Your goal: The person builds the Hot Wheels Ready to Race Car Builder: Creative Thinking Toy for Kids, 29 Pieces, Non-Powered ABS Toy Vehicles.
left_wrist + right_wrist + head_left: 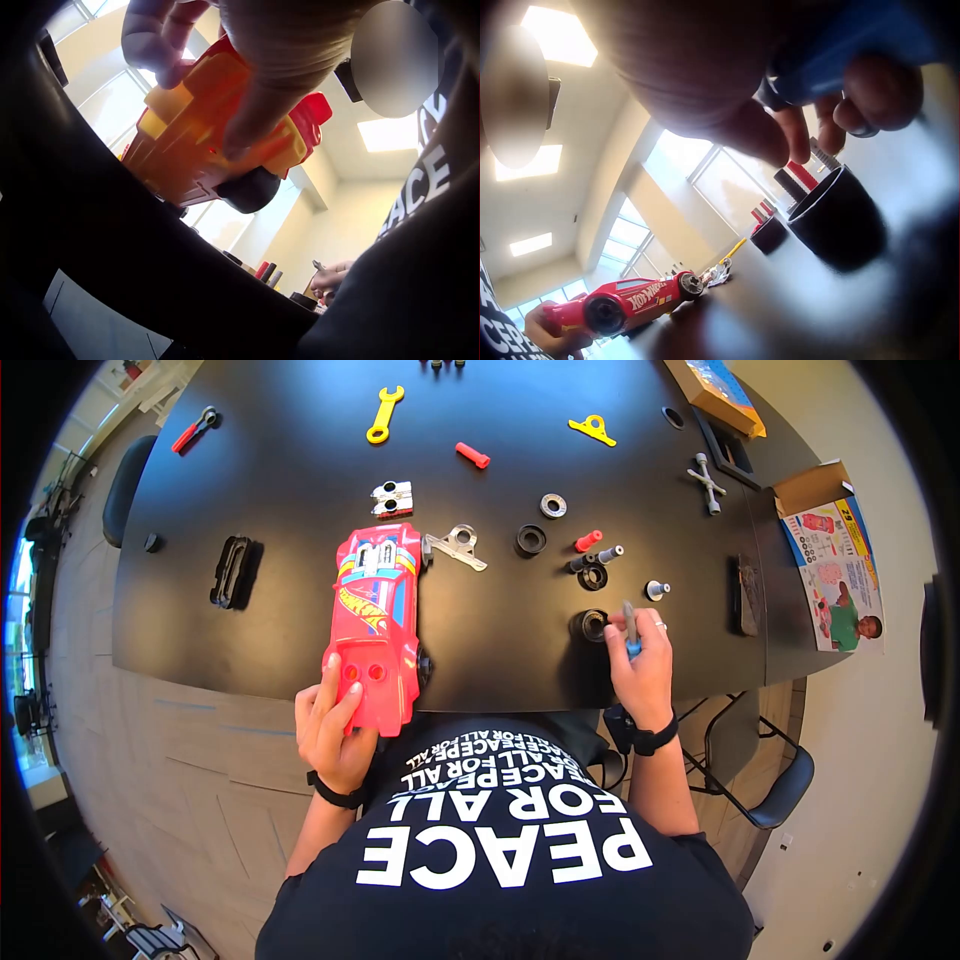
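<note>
Car (375, 622) extends lengthwise away from the person (500, 830), engine end (376, 557) farthest.

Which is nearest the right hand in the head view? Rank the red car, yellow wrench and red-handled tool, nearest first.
1. Red car: left of the right hand, in the left hand.
2. Yellow wrench: farther ahead, left.
3. Red-handled tool: farthest, ahead at far left.
</note>
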The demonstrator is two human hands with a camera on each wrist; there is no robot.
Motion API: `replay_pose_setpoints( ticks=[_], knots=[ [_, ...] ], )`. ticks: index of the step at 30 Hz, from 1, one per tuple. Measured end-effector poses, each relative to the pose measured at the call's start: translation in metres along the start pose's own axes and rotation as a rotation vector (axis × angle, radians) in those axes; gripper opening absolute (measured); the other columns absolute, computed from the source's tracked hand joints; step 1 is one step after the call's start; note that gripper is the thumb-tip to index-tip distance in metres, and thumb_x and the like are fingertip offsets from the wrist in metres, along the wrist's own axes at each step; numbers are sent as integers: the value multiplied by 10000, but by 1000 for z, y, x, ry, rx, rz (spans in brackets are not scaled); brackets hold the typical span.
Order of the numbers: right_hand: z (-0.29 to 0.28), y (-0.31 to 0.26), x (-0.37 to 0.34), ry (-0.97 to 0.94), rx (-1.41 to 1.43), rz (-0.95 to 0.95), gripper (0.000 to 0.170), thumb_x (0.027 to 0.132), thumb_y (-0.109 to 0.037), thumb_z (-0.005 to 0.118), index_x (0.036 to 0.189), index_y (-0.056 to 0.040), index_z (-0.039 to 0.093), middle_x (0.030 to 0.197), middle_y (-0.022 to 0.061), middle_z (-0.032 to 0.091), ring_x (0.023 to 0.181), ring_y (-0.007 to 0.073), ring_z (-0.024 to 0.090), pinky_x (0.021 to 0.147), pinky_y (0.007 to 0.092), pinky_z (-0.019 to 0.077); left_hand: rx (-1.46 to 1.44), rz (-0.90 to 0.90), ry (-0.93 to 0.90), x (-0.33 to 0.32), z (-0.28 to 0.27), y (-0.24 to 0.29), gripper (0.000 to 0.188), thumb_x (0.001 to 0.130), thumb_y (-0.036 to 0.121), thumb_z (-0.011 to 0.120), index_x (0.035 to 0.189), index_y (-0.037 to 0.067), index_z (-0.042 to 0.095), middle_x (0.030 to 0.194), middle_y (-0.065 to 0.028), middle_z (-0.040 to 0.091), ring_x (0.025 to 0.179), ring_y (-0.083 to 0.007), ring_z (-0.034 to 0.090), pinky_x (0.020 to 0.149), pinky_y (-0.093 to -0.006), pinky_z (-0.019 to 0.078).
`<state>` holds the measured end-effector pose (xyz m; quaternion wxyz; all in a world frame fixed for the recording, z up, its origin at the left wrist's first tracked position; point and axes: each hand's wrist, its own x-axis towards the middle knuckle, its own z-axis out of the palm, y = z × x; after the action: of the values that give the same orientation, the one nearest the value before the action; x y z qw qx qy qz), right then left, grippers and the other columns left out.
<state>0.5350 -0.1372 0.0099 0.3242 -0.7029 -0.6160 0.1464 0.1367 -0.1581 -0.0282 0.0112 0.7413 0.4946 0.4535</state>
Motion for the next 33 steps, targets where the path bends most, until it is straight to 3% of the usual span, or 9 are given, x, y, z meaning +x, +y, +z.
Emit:
replay_pose_setpoints(
  ticks=[6,12,16,20,21,24,27,30,33],
  knots=[
    [1,-11,0,-197,116,-3,639,844,-71,926,1437,-85,687,1368,130,648,1177,340,675,960,447,573,-49,7,-62,0,13,4,434,700,-60,918,1087,50,755,1488,-269,700,863,-335,668,779,-377,567],
    [6,-2,-2,-200,58,-82,574,823,-18,897,1366,-90,724,1343,147,650,1149,370,677,964,434,570,-184,-37,-261,3,23,20,425,727,-51,898,1132,11,784,1591,-282,612,962,-354,731,843,-390,599],
    [3,-7,-3,-199,57,-83,501,822,43,843,1291,-68,709,1288,159,646,1130,395,672,975,445,562,-406,27,-486,21,27,32,375,763,5,946,1102,-1,788,1552,-274,647,870,-284,762,778,-340,635],
    [3,-6,-6,-146,66,-84,508,815,60,821,1288,-61,679,1274,157,648,1109,394,671,955,441,560,-377,361,-539,49,23,27,374,777,76,946,1120,69,799,1444,-135,747,829,-230,749,729,-338,633],
    [2,-5,-7,-139,74,-81,521,812,59,822,1296,-62,669,1275,160,650,1100,395,671,940,436,559,-315,357,-491,62,21,28,427,740,79,948,1141,102,802,1395,-74,773,911,-221,749,766,-354,629],
    [2,-3,-14,-112,105,-70,533,808,58,822,1303,-63,667,1276,160,656,1074,374,670,913,422,556,-55,272,-639,103,5,20,829,643,129,990,1430,154,730,1623,-107,613,1401,-369,585,1138,-503,510],
    [2,-5,-21,-117,172,6,536,804,51,828,1307,-63,682,1276,149,665,1025,324,664,890,396,552,121,209,-762,127,11,2,1101,557,132,1020,1581,187,619,1756,-115,441,1573,-427,426,1234,-545,433],
    [5,2,-27,-102,224,48,550,798,34,846,1318,-61,694,1274,127,669,963,265,648,861,365,545,6,124,-864,132,15,-20,1223,494,110,1027,1625,186,568,1786,-112,380,1616,-451,373,1272,-551,410],
    [3,0,-33,-41,266,18,557,792,10,871,1321,-55,708,1270,111,667,925,221,635,836,345,537,-196,52,-852,126,17,-36,1134,536,93,1027,1590,156,612,1659,-186,478,1584,-446,421,1292,-554,396]
  ],
)
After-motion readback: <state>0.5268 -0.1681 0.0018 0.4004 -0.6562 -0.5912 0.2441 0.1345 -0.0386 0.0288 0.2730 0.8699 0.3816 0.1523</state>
